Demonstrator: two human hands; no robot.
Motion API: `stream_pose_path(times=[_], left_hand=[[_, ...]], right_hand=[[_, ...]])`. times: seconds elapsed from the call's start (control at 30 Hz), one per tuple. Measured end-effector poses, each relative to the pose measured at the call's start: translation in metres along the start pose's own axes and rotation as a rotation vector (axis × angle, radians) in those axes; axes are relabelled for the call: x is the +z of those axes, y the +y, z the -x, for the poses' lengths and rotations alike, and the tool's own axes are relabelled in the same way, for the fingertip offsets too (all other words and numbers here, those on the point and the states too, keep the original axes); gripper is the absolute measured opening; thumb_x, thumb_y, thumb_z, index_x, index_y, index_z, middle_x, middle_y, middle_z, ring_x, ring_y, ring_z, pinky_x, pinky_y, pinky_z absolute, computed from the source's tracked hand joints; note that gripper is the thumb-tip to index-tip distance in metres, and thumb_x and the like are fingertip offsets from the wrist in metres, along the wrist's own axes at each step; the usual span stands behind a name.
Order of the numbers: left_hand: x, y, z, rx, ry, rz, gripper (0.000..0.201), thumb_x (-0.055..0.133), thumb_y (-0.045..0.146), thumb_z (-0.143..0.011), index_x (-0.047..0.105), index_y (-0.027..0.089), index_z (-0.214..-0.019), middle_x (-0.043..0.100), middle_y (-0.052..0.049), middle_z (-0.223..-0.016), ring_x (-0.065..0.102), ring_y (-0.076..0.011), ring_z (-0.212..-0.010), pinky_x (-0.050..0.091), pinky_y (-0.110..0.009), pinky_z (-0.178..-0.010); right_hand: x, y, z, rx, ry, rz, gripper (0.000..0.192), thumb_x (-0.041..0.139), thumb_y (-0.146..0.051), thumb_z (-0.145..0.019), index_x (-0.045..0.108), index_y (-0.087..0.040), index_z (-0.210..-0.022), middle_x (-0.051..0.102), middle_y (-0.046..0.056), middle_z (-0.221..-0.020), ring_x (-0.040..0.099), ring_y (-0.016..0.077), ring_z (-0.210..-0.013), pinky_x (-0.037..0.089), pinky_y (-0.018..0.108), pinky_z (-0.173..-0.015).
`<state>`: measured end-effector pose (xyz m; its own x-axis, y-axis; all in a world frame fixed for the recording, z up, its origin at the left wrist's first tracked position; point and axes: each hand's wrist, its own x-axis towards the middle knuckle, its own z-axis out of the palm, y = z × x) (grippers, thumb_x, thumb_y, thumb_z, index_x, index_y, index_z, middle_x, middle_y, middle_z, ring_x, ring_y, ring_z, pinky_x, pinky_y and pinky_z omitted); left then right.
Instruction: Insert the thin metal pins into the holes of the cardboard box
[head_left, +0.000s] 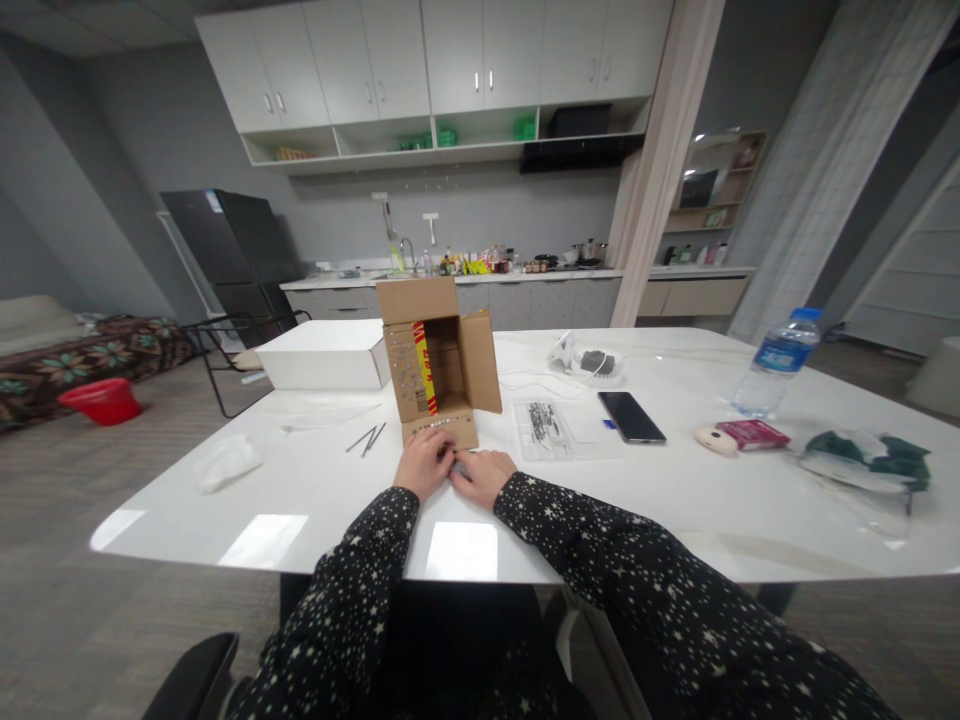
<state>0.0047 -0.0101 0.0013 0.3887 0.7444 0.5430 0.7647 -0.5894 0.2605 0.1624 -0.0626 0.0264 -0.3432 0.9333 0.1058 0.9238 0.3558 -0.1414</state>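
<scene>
A cardboard box stands open towards me on the white table, its flaps spread. Small shiny pieces sit in rows on its left flap, beside a yellow and red tape strip, and more line the front flap. At that front flap's near edge my left hand is closed, fingers curled together. Against it, my right hand is closed too, its fingertips meeting the left ones. Whatever lies between the fingertips is too small and hidden to name. A clear compartment case with small metal pieces lies right of my hands.
Thin dark metal rods and a crumpled white plastic bag lie to the left. Behind them stands a white box. On the right are a phone, a maroon packet, a water bottle and a green bundle.
</scene>
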Motion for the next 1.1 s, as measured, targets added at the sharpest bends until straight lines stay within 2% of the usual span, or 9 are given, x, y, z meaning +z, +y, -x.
stream_pose_path(times=[0.37,0.5,0.73,1.1], left_hand=[[0.0013,-0.0011,0.0006,-0.056,0.045,-0.024,0.012,0.052,0.019,-0.078,0.061,0.021,-0.086,0.064,-0.004,-0.094,0.056,-0.0208,-0.097,0.042,-0.036,-0.087],[-0.0030,0.0035,0.0005,-0.171,0.113,-0.059,0.015,0.051,0.020,-0.079,0.061,0.022,-0.089,0.064,-0.006,-0.098,0.056,-0.0226,-0.098,0.040,-0.039,-0.087],[-0.0072,0.0050,-0.0004,-0.380,0.264,-0.126,0.027,0.050,0.027,-0.081,0.058,0.021,-0.106,0.058,-0.010,-0.106,0.052,-0.0273,-0.104,0.038,-0.043,-0.087],[-0.0081,0.0049,-0.0009,-0.402,0.204,-0.121,0.023,0.048,0.026,-0.083,0.062,0.021,-0.101,0.058,-0.010,-0.103,0.050,-0.0286,-0.102,0.038,-0.045,-0.084]], right_hand=[[-0.0051,-0.0017,0.0026,-0.003,-0.017,-0.030,0.038,0.035,-0.044,-0.089,0.056,-0.024,-0.114,0.068,0.008,-0.103,0.063,0.0222,-0.090,0.040,0.031,-0.073],[-0.0026,-0.0010,0.0019,-0.005,-0.006,-0.022,0.037,0.036,-0.046,-0.089,0.056,-0.024,-0.112,0.068,0.007,-0.102,0.063,0.0220,-0.088,0.040,0.031,-0.071],[0.0006,0.0001,0.0007,-0.003,0.010,0.005,0.037,0.035,-0.047,-0.089,0.058,-0.023,-0.105,0.069,0.008,-0.096,0.063,0.0218,-0.084,0.039,0.031,-0.068],[0.0036,0.0015,-0.0005,-0.016,0.028,0.006,0.038,0.035,-0.047,-0.089,0.059,-0.023,-0.104,0.069,0.007,-0.096,0.063,0.0219,-0.083,0.039,0.031,-0.067]])
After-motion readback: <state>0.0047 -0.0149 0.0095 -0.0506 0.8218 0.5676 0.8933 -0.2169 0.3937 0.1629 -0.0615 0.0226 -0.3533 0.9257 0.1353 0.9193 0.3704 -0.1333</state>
